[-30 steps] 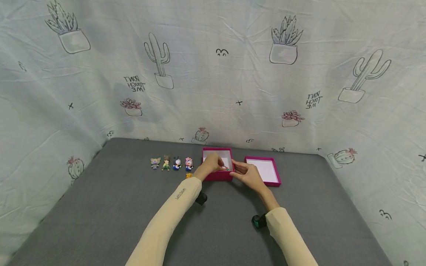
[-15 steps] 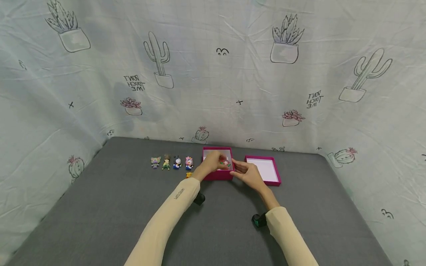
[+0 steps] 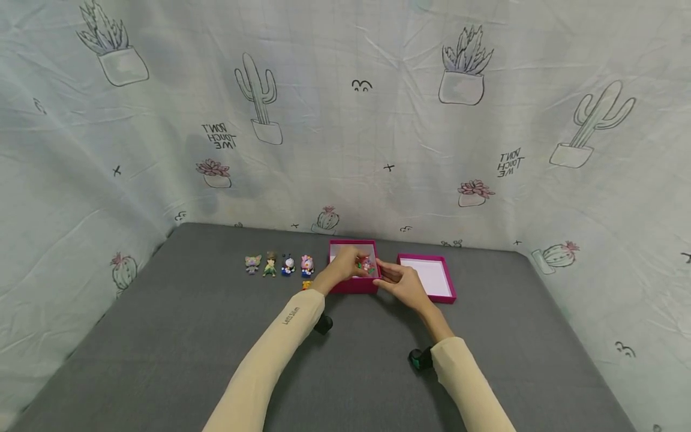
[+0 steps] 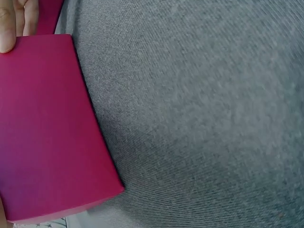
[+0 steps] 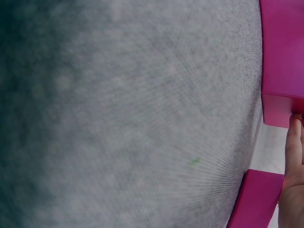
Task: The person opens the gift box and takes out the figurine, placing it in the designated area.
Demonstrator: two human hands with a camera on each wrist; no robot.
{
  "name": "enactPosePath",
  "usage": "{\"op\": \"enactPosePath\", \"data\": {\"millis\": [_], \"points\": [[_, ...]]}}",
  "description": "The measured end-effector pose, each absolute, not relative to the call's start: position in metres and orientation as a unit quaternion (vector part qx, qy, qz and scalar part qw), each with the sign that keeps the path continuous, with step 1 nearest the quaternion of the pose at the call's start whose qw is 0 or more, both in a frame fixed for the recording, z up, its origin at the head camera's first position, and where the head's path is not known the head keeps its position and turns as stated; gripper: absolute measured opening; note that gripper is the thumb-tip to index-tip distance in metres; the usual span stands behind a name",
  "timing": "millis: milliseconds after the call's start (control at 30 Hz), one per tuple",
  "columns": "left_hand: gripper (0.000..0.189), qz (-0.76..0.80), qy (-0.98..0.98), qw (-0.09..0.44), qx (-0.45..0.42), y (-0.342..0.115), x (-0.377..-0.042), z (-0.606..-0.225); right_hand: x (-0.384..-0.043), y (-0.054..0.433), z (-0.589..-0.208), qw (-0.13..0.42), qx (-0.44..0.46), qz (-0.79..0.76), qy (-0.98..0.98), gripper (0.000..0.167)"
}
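A magenta box [image 3: 353,286] with a white inside stands at the far middle of the table, its top off. My left hand [image 3: 342,266] reaches over its near wall, thumb and bent fingers at a small pink-and-green figurine [image 3: 368,265] inside. The hand covers part of that figurine. At the box's near right corner, my right hand [image 3: 402,283] holds the wall. The left wrist view shows the right thumb [image 4: 6,33] on the box's near face [image 4: 52,123]. Along the box's side lie the right fingers [image 5: 293,145] in the right wrist view.
Right of the box lies its magenta lid [image 3: 432,277], white inside up. A row to the left has a cat-like figurine [image 3: 252,264], a green one [image 3: 270,264], a blue-and-white one [image 3: 288,264] and a pink-haired one [image 3: 306,265]. A yellow figurine [image 3: 306,285] sits nearer, partly behind the left arm.
The figurine in the box has come up from near the front wall and turned at the left fingers. My left hand has shifted slightly; the right hand stays at the box corner.
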State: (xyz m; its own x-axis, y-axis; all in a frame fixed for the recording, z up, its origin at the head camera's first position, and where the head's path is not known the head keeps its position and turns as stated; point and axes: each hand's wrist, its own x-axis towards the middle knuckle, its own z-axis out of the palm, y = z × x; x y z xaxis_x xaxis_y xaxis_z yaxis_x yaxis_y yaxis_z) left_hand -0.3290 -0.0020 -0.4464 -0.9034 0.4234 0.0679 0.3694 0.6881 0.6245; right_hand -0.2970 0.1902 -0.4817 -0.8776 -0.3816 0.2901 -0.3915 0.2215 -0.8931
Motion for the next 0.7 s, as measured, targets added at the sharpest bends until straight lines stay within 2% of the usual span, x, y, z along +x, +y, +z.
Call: {"op": "enactPosePath", "data": {"millis": [367,700], "points": [[0.057,0.294,0.924,0.044,0.241,-0.0023,-0.3343,-0.4456,-0.2973,0.1904,-0.4785,0.000,0.234,0.575,-0.784,0.050],[0.054,0.279,0.930,0.043,0.234,-0.0004,-0.3339,-0.4491,-0.2967,0.1902,-0.4807,0.003,0.236,0.579,-0.781,0.049]]}}
